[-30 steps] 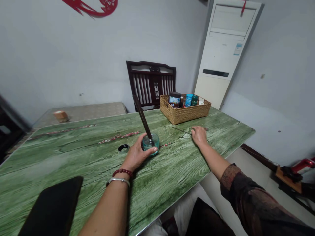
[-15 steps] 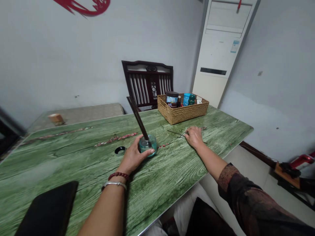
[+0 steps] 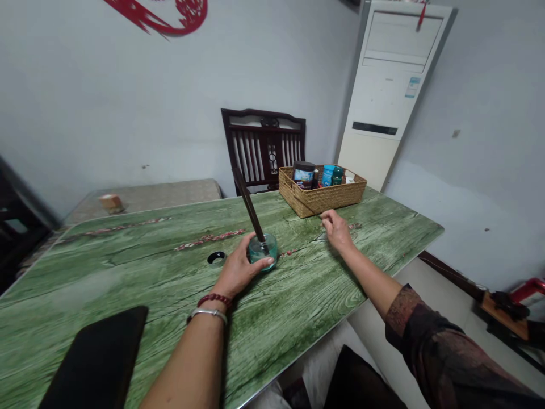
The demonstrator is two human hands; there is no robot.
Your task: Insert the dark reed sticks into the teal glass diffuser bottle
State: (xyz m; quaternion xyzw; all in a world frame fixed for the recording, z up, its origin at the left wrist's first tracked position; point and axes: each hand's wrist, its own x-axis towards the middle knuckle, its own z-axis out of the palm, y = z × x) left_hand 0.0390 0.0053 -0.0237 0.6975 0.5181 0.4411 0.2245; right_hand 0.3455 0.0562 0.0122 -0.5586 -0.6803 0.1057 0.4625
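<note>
Pale grey walls enclose the room, and a green wood-grain table (image 3: 306,295) fills the lower part of the view. Reference landmark: the glass jar (image 3: 263,250), a squat, clear, blue-green vessel standing on the tabletop near the table's centre. A dark rod (image 3: 248,205) stands in the jar and leans toward the far left. The left hand (image 3: 238,270) is closed around the near side of the jar, with the fingers (image 3: 264,262) wrapped across the glass; a beaded bracelet (image 3: 215,299) and a silver bangle (image 3: 207,314) sit on that wrist. A black ring (image 3: 216,258) lies flat just left of the jar. The right hand (image 3: 337,230) is right of the jar, well apart from it, with the fingers (image 3: 327,218) drawn together in a loose pinch just above the tabletop; whether it has hold of anything thin cannot be determined. Beyond the jar, to the right, a wicker basket (image 3: 322,199) holds a dark-lidded tub (image 3: 304,174) and a blue bottle (image 3: 327,175). A flat black slab (image 3: 96,360) lies on the table's near edge, left of the jar.
</note>
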